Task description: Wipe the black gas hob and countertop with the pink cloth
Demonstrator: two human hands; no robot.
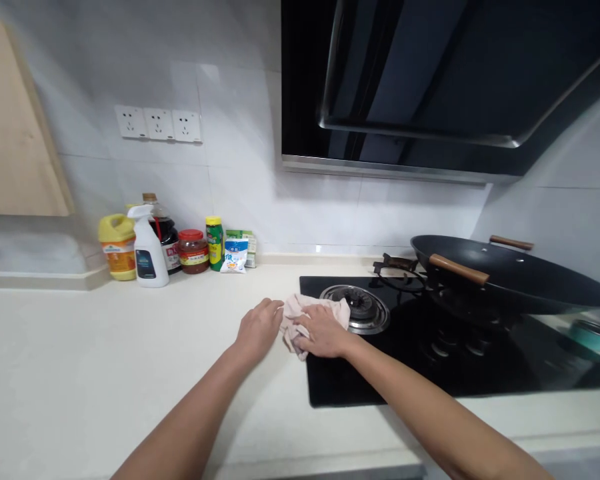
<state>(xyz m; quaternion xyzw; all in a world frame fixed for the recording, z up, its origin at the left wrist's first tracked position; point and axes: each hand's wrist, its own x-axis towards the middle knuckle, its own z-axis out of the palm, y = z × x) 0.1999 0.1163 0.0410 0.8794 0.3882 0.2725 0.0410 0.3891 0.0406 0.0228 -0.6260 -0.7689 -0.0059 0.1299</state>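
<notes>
Right grip (325, 331): on top of the cloth (299, 304), grasping it from above, fingers spread over crumpled fabric, thumb toward the near side. Cloth sits directly under those fingers and sticks out past them: left of the fingertips, beyond the knuckles, and a loose fold on the near side.

Cloth straddles the left edge of the hob (350, 380): part on black glass, part on the bench (105, 373). Its right corner reaches the rim of the burner (357, 303), just beyond the right grip.

Left grip (260, 330): over the bench, palm down, fingers loosely bent, tips right at the cloth's left edge. Can't tell if they pinch it or only lie beside it.

Rest, relative to the grips:
- Wok (520, 280): well right of the right grip and farther back, wooden handle (459, 269) facing this way.
- White bag (236, 259), green bottle (215, 247), red-lid jar (193, 253): beyond the left grip, off to its left, by the wall.
- Spray bottle (149, 253), dark bottle (166, 233), yellow jug (117, 247): same row, farther left.
- Hood (405, 87): above and beyond the right grip.
</notes>
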